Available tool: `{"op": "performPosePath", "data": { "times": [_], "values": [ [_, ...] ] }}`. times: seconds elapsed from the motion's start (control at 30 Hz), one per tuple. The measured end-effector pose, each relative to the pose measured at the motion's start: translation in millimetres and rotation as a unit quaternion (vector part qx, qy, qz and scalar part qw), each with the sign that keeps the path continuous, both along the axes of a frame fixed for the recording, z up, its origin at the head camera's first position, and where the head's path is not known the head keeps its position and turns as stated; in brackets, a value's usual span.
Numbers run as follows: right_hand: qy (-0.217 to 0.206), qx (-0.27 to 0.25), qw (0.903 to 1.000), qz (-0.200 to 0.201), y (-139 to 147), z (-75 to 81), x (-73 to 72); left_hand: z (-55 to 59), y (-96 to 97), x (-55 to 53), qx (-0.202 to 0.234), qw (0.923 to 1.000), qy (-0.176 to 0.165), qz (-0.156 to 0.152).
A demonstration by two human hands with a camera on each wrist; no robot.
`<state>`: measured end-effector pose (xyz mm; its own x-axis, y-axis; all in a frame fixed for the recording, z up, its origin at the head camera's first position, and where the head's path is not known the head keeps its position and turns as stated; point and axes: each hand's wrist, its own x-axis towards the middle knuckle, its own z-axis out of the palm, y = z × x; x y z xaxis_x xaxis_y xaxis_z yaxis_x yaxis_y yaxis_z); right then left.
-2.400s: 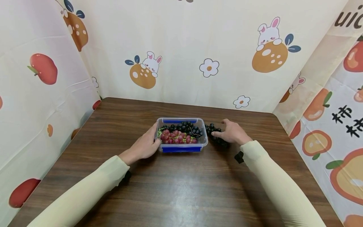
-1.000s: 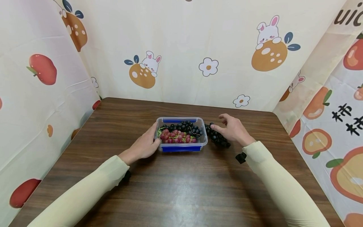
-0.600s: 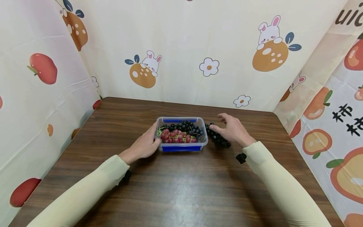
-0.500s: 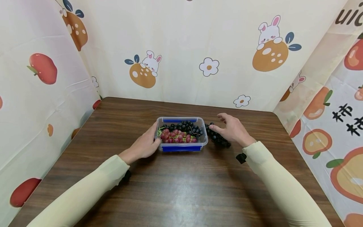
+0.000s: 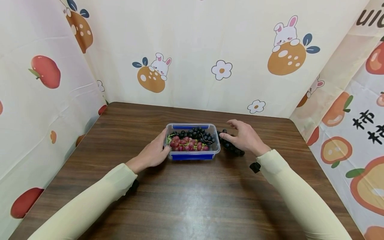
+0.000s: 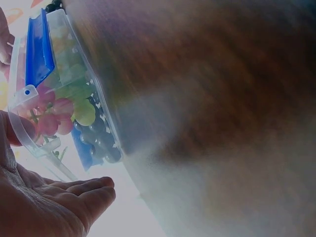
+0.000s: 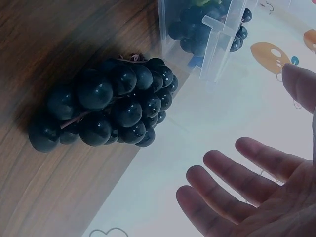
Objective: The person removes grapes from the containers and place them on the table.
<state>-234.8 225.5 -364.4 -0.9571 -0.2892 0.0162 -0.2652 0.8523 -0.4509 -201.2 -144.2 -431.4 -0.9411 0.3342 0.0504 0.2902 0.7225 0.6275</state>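
A clear plastic food container (image 5: 192,154) with blue clips stands on the table. Inside it lie red grapes (image 5: 187,144) at the front and black grapes (image 5: 198,133) behind. My left hand (image 5: 152,151) rests against the container's left end, its thumb at the near corner and its fingers extended along the end wall. Right of the container a bunch of black grapes (image 7: 108,103) lies on the table. Over that bunch hovers my right hand (image 5: 246,136), fingers spread and nothing in it. In the right wrist view the fingers (image 7: 224,177) are apart from the bunch.
The brown wooden table (image 5: 192,200) has a patterned curtain (image 5: 192,66) behind it and along both sides. Each sleeve (image 5: 288,186) has a black device (image 5: 255,167) at the wrist.
My right hand has risen off the bunch of black grapes and drifted slightly left and back. More of the bunch shows. My left hand and the container have stayed put.
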Motion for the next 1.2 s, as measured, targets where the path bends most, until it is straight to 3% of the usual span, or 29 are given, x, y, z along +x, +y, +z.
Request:
{"op": "performPosePath", "data": {
  "times": [1.2],
  "values": [
    [0.042,0.008,0.9978,0.051,-25,15.3,11.7,1.4,-0.4,1.6,0.001,1.0000,0.004,-0.002]
  ]
}}
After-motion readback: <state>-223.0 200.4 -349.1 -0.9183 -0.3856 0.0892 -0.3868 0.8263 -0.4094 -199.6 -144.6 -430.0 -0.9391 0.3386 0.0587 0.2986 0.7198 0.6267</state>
